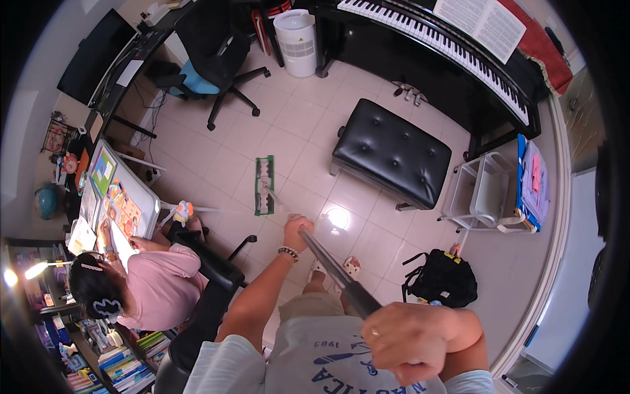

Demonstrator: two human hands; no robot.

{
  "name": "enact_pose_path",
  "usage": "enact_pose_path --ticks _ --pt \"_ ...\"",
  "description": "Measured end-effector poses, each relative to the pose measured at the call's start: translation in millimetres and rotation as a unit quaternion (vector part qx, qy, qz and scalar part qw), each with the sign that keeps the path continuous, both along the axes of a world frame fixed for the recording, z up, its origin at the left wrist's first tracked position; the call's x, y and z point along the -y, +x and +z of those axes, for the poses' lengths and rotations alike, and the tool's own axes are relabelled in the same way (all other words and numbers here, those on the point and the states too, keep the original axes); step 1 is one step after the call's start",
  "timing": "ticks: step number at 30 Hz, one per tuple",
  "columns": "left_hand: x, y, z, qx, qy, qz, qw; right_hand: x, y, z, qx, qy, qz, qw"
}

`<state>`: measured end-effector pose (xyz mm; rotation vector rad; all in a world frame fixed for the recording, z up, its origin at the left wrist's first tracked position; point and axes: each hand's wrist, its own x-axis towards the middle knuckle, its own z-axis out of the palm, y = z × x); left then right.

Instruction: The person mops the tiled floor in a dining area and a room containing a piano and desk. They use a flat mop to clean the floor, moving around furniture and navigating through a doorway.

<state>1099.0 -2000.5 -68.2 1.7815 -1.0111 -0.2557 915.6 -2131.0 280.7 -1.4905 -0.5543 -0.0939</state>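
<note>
A flat mop head with a green-edged pad [264, 185] lies on the tiled floor, ahead and a little left of my feet. Its metal pole [327, 256] runs back up towards me. My left hand [299, 233], with bead bracelets at the wrist, is closed around the pole's middle. Nearer the camera, my right hand [406, 340] grips the pole's dark upper end, with a ring on one finger. The pole slants across in front of my shirt.
At the left a person in pink [160, 290] sits at a desk [147, 207]. A swivel chair [211, 59] stands beyond. Ahead are a white cylindrical appliance [297, 47], a piano [423, 64] and its black bench [393, 152]. A rolling rack [485, 192] and black backpack [445, 278] are at the right.
</note>
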Motion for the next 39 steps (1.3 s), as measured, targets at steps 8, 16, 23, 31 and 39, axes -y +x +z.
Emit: enact_pose_path --ticks 8,16,23,31,39 --pt "30 -114 52 -0.086 0.041 -0.219 0.971 14 -129 24 0.014 0.073 -0.11 0.991" --pt "81 -236 67 -0.104 0.037 -0.328 0.938 -6 -225 83 -0.048 0.015 -0.271 0.961" --pt "148 -260 30 -0.045 0.011 -0.425 0.904 -13 -240 55 -0.008 -0.038 -0.375 0.926" --pt "121 -264 17 0.043 0.112 -0.604 0.788 -102 -246 37 -0.024 0.011 -0.599 0.801" --pt "60 -295 78 0.042 0.243 -0.703 0.667 -161 -282 64 0.03 0.063 -0.792 0.607"
